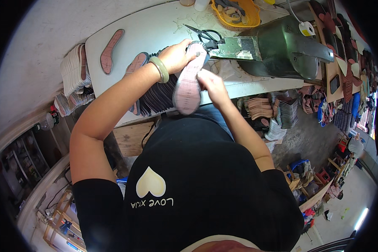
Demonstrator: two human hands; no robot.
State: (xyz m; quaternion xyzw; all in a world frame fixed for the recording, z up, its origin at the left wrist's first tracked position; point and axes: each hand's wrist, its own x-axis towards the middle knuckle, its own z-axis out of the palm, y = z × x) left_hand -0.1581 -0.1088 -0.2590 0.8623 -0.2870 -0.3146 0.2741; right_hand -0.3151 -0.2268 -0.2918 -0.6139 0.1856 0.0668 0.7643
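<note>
A pink shoe sole (pixel 188 90) with a dark edge hangs at a slant over the front of the white table, its far end up against the head of a green sewing machine (pixel 277 48). My left hand (pixel 178 55), with a pale green bangle at the wrist, is closed on the sole's far end, the thumb lying on its face. Curled fingers of my right hand (pixel 213 86) grip the sole's right edge near its middle; they are a little blurred. Black-handled scissors (pixel 203 33) lie just beyond the left hand.
Another pink sole (pixel 112 51) lies at the table's left. A row of dark-edged soles (pixel 157 94) sits under my left forearm. Striped stacks (pixel 75 69) stand past the left edge, more bundles (pixel 258 108) below right. A yellow basket (pixel 252 17) of scraps is at the back.
</note>
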